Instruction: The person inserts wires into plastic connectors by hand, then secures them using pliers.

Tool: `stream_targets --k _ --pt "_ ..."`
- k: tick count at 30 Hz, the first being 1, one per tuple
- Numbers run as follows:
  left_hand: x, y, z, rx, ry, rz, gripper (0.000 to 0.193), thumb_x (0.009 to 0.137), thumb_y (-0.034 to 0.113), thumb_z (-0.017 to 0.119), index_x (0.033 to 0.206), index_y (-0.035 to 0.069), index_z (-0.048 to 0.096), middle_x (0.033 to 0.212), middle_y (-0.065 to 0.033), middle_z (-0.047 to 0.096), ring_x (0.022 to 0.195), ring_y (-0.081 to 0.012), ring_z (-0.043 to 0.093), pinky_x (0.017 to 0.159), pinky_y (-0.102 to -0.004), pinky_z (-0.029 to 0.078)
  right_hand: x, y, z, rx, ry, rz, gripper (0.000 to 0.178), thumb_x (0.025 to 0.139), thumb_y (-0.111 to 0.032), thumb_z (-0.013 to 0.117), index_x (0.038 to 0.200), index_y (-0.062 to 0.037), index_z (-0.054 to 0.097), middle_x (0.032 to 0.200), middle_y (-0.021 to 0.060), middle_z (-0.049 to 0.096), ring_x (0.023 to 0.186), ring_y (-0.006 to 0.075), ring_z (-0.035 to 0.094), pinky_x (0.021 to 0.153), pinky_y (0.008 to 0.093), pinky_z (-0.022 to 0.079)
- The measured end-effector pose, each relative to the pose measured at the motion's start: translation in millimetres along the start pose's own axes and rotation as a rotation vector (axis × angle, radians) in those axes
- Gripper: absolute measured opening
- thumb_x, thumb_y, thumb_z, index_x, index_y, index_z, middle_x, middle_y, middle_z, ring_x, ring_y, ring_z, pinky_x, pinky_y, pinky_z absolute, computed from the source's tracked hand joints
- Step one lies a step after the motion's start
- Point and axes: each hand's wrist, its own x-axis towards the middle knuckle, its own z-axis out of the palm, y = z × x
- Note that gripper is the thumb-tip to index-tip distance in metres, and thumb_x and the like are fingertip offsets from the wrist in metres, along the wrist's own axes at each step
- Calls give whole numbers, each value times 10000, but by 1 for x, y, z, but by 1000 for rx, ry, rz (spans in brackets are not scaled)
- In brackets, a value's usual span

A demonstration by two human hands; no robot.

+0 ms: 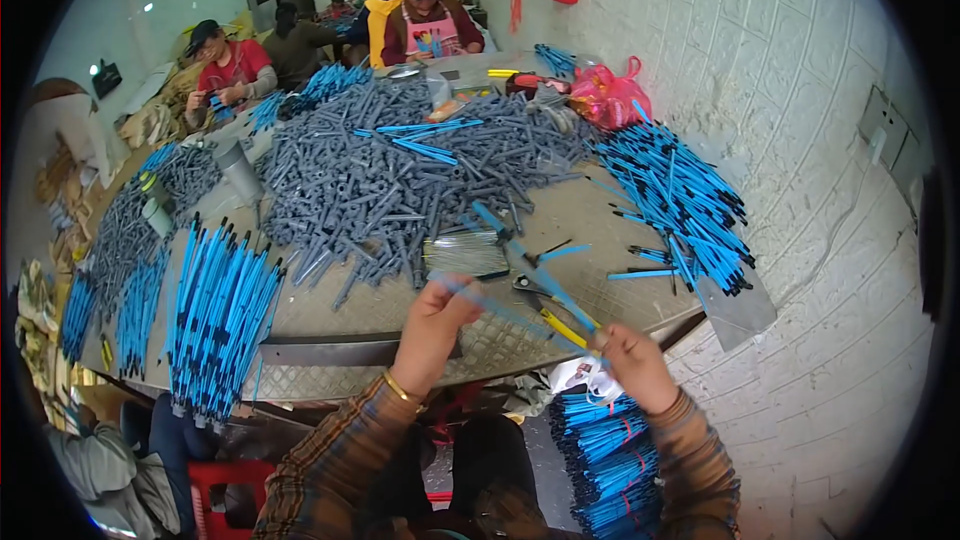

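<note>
My left hand (437, 318), a bracelet at its wrist, pinches one end of a thin blue tube (515, 314) that is smeared by motion. Its other end reaches my right hand (634, 365), whose fingers are closed at it. Beside my right fingertips lies a yellow-handled tool (563, 328), partly hidden by the tube. A second, longer blue strip (540, 275) slants across the table just beyond. A bundle of thin pale wires (466, 254) lies past my left hand. Close by are a few loose blue-and-black rods (565, 251).
A large heap of grey plastic parts (400, 170) covers the table's middle. Blue rods with black ends are piled at the right (680, 200) and left (220, 300). More bundles (605, 460) lie below the table edge. Other people (425, 20) sit across the table. A white wall (830, 190) stands at the right.
</note>
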Motion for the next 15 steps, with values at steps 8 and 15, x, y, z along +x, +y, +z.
stream_targets --k 8,15 --pt "-18 20 -3 -137 -49 262 64 884 104 502 937 76 482 750 -74 575 719 -181 574 682 -316 472 -30 -7 22 -182 -97 -315 200 884 -158 525 1037 -30 534 618 -10 489 552 53 425 518 205 365" --pt "-34 43 -6 -377 -296 -73 135 887 179 516 923 52 489 723 -101 554 660 -239 536 679 -405 461 -30 18 -19 395 -706 112 375 870 -222 559 1206 -89 462 713 28 499 614 91 463 546 249 388"
